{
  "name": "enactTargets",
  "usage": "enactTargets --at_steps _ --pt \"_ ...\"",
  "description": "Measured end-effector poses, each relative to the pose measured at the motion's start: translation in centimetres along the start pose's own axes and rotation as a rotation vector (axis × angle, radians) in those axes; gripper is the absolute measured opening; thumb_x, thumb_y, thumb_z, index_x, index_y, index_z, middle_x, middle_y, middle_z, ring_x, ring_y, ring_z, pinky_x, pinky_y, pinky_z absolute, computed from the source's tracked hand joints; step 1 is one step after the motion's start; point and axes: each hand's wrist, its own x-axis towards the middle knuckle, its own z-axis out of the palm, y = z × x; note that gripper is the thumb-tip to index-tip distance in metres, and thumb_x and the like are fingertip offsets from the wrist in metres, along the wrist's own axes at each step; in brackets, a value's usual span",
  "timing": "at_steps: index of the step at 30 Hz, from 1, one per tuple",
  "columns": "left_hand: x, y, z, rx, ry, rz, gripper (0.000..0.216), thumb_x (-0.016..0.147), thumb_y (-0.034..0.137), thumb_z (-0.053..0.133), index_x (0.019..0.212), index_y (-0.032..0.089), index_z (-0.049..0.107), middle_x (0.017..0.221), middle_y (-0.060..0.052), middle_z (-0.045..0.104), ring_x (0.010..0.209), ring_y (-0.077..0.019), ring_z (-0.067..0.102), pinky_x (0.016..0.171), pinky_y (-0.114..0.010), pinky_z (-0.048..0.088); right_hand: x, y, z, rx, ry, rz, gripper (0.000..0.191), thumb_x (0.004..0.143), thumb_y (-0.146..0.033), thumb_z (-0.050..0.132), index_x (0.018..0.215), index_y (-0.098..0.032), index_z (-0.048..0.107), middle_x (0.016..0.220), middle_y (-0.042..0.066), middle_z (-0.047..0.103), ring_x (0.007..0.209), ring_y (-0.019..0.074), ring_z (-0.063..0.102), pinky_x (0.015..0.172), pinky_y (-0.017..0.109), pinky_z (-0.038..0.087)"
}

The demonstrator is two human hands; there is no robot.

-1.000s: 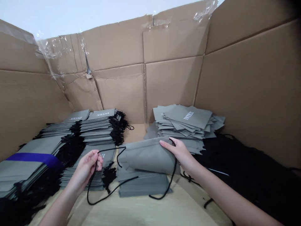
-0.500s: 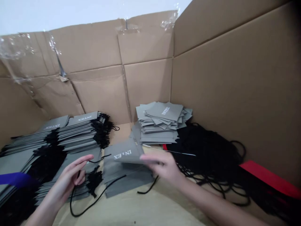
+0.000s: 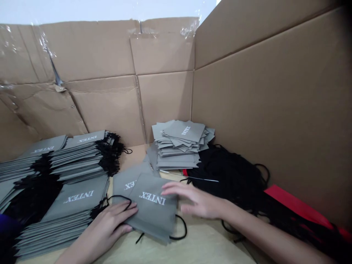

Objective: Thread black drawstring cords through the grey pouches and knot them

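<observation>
The grey bag (image 3: 152,214), with white INTEX lettering, was found between the two hands, slightly tilted in plan and overlapping a second grey bag (image 3: 129,174) that lay farther off. A black loop of cord (image 3: 186,226) projected from its near right corner, below the right hand. The left hand (image 3: 114,218) lay palm down at the bag's left edge, fingers extended onto it, with a black cord end (image 3: 128,199) curving over the fingers; whether it pinched the fabric could not be told. The right hand (image 3: 202,201) was spread, its fingers above the bag's right edge; contact could not be confirmed. Just left of the left hand stood a neat stack of corded bags (image 3: 74,200), with further corded stacks (image 3: 82,146) behind it. Beyond the right hand stood an untidy pile of grey bags (image 3: 181,143). To the right of that pile, past the right hand, lay a heap of black cords (image 3: 228,168), with a thin pale rod (image 3: 205,179) at its near edge and a red strip (image 3: 298,206) across it. The desk (image 3: 198,245) extended nearer than both hands; cardboard walls (image 3: 165,95) rose beyond them.
</observation>
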Motion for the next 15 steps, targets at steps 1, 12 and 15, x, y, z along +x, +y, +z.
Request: enactTargets --at_steps 1,12,15 --pt "0.0 0.1 0.0 0.009 0.012 0.011 0.038 0.088 0.039 0.045 0.126 0.036 0.048 0.128 0.002 0.056 0.116 -0.0223 0.052 0.094 -0.041 0.046 0.3 0.9 -0.5 -0.112 0.101 0.077 0.031 0.091 -0.030 0.042 0.118 -0.020 0.054 0.125 0.007 0.053 0.118 0.0179 0.047 0.099 0.033 0.037" --pt "-0.8 -0.1 0.0 -0.007 0.251 -0.014 0.026 0.092 0.028 0.038 0.102 0.024 0.062 0.095 -0.002 0.071 0.085 -0.0152 0.067 0.076 -0.023 0.054 5.8 5.5 2.5 -0.729 0.162 0.450 0.019 0.086 -0.009 0.044 0.094 -0.014 0.061 0.086 0.013 0.065 0.083 0.0222 0.061 0.067 0.028 0.046" --pt "-1.2 -0.7 -0.2 -0.012 0.420 -0.008 0.026 0.092 0.027 0.039 0.108 0.021 0.058 0.097 -0.002 0.071 0.085 -0.0132 0.068 0.074 -0.017 0.053 5.6 4.9 1.1 -0.754 0.152 0.370 0.025 0.086 -0.007 0.044 0.104 -0.016 0.060 0.090 0.010 0.065 0.087 0.0205 0.060 0.069 0.027 0.046"
